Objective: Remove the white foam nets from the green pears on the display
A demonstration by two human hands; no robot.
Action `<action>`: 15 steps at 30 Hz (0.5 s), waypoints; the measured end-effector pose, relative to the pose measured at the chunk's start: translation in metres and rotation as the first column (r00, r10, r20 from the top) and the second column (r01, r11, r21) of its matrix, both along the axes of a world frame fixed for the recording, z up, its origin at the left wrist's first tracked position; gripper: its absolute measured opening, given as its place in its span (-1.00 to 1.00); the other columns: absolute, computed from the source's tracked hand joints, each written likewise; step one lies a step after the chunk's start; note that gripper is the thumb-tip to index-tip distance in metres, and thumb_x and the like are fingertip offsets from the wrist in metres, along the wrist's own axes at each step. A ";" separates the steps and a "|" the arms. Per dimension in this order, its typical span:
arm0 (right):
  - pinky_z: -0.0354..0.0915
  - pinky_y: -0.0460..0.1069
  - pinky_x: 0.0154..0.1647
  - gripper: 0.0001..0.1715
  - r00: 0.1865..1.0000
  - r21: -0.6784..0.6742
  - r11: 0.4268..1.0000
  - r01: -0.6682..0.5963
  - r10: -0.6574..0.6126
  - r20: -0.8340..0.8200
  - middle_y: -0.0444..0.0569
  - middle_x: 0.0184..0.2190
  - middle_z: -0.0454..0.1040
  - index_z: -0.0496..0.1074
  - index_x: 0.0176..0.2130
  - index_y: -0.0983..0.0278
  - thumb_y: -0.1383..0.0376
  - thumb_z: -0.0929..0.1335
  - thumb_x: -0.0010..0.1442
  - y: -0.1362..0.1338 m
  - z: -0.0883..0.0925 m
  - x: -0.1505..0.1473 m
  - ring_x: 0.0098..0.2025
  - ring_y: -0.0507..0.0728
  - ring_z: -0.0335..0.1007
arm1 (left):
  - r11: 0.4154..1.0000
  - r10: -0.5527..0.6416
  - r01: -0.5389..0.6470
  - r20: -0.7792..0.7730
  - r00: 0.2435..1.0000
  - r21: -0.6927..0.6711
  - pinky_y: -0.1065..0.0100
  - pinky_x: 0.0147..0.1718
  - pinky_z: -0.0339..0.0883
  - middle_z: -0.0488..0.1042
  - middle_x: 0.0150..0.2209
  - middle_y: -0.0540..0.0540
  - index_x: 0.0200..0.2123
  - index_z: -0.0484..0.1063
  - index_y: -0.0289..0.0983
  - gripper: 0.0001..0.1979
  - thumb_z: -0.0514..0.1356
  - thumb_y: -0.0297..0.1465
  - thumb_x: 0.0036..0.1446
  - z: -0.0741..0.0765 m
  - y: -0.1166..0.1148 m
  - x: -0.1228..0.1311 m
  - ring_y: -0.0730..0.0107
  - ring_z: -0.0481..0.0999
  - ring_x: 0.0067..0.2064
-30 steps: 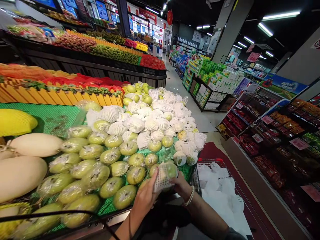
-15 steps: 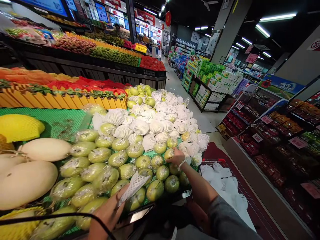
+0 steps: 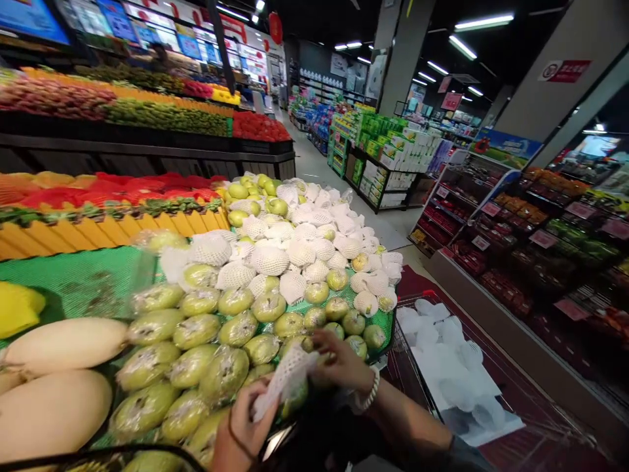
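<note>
Far left on the worktop there are a couple of big pale melons, then a bunch of green fruit in clear wrap laid out on the green mesh mat. Behind those, further off, is a heap of netted fruit.

Near the bottom middle, the left hand has its fingers pinched tight on the near end of a white foam net, which is held just over the front row of fruit. The right hand, with a bead bracelet on the wrist, is curled around the net's far end. Can't tell if there's a fruit inside it.

Right of the hands sits a shopping cart with loose foam nets piled in it, and past the aisle are shelves of packaged goods.
</note>
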State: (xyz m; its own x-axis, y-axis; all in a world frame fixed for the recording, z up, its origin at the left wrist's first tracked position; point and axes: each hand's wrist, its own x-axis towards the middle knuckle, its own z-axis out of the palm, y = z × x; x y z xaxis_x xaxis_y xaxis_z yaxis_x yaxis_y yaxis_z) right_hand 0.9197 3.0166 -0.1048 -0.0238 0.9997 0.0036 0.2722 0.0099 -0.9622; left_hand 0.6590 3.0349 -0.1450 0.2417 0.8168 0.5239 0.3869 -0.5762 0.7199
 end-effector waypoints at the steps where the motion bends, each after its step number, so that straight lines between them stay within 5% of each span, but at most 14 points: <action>1: 0.51 0.08 -0.05 0.03 0.998 -0.017 0.999 -0.030 0.029 -0.055 0.06 0.12 0.61 0.45 0.35 0.17 -0.16 0.64 0.06 -0.017 -0.006 -0.009 0.01 0.23 0.57 | 0.993 -0.117 0.117 -0.002 0.993 0.020 0.45 -0.40 0.60 0.74 -0.16 -0.08 -0.13 0.39 -0.15 -0.89 0.24 -0.28 0.37 -0.001 0.000 0.009 0.31 0.75 -0.31; 5: 0.43 0.04 -0.14 -0.31 0.977 -0.063 0.975 0.212 -0.214 -0.018 -0.06 -0.20 0.62 0.62 -0.04 0.25 -0.08 0.67 -0.03 -0.071 -0.018 -0.004 -0.18 0.18 0.50 | 0.923 -0.385 0.385 0.027 0.922 0.013 0.47 -0.31 0.64 0.74 -0.20 -0.01 -0.15 0.52 -0.15 -0.88 0.31 -0.25 0.34 0.002 -0.008 0.047 0.33 0.76 -0.28; 8: 0.41 0.03 -0.18 -0.54 0.923 -0.105 0.924 0.368 -0.350 0.161 -0.09 -0.29 0.62 0.64 -0.17 0.26 0.03 0.63 0.06 -0.115 -0.008 0.047 -0.25 0.17 0.48 | 0.880 -0.428 0.437 0.089 0.899 -0.186 0.33 -0.24 0.71 0.72 0.04 -0.14 -0.07 0.61 -0.16 -0.72 0.35 -0.10 0.33 0.008 -0.015 0.066 0.17 0.78 -0.08; 10: 0.44 0.03 -0.11 -0.71 0.815 -0.162 0.841 0.515 -0.423 0.397 -0.07 -0.25 0.66 0.66 -0.14 0.25 0.17 0.57 0.16 -0.153 0.004 0.093 -0.21 0.19 0.54 | 0.841 -0.442 0.454 0.112 0.890 -0.295 0.30 -0.27 0.72 0.69 0.11 -0.21 -0.07 0.64 -0.17 -0.67 0.31 -0.05 0.36 0.010 -0.018 0.074 0.13 0.77 -0.05; 12: 0.44 0.03 0.08 -0.72 0.562 -0.211 0.621 0.755 -0.447 0.696 0.01 -0.10 0.70 0.66 0.00 0.23 0.29 0.47 0.29 -0.192 0.011 0.139 -0.04 0.22 0.61 | 0.822 -0.459 0.468 0.109 0.882 -0.324 0.31 -0.29 0.72 0.69 0.10 -0.24 -0.13 0.66 -0.18 -0.63 0.27 -0.01 0.39 0.009 -0.018 0.081 0.12 0.77 -0.06; 15: 0.38 0.19 0.23 -0.46 0.281 -0.184 0.265 0.947 -0.397 0.874 0.43 0.12 0.61 0.53 0.26 0.44 0.45 0.23 0.41 -0.244 0.004 0.192 0.21 0.38 0.56 | 0.810 -0.478 0.479 0.093 0.874 -0.339 0.32 -0.28 0.72 0.66 0.13 -0.27 -0.18 0.67 -0.19 -0.59 0.23 0.01 0.40 0.006 -0.017 0.090 0.11 0.77 -0.05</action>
State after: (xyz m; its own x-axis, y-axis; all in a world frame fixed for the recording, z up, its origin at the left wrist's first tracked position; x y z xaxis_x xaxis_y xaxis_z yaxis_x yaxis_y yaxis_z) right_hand 1.1118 2.7729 -0.1005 0.9391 0.2774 -0.2029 0.2384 -0.9510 -0.1968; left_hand 0.7489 3.0179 -0.1391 0.6478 0.7244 0.2359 0.1245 -0.4061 0.9053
